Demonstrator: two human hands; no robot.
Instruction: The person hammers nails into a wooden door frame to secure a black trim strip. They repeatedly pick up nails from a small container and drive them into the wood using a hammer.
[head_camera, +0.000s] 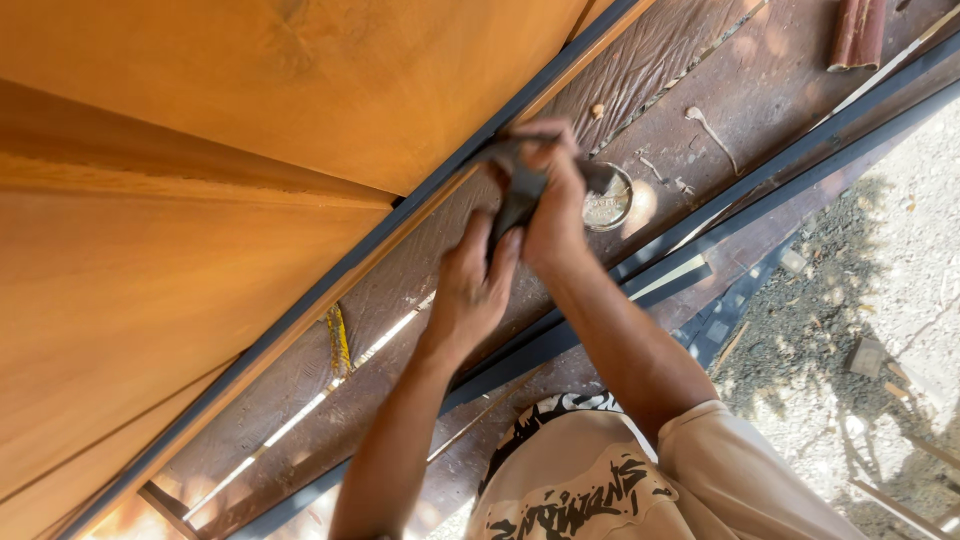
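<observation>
Both hands on dark cloth (517, 190) at door-panel (250, 130) edge.
Left hand (470, 285) and right hand (555, 205) outstretched, fingers clamped on cloth, beside round tin (610, 200).

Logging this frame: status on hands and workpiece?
Both hands, left hand and right hand, grip a dark tool at the orange panel edge. Round tin beside them. Nothing blocking.

head cam | looks steeply down | close over hands (510, 240)

Both bare arms stretched forward, close together. Left hand (470, 285) fingers curled, pointing up-forward, wrist straight. Right hand (552, 195) just ahead, fingers bent in closed grip, forearm angled inward, sleeve at shoulder.
</observation>
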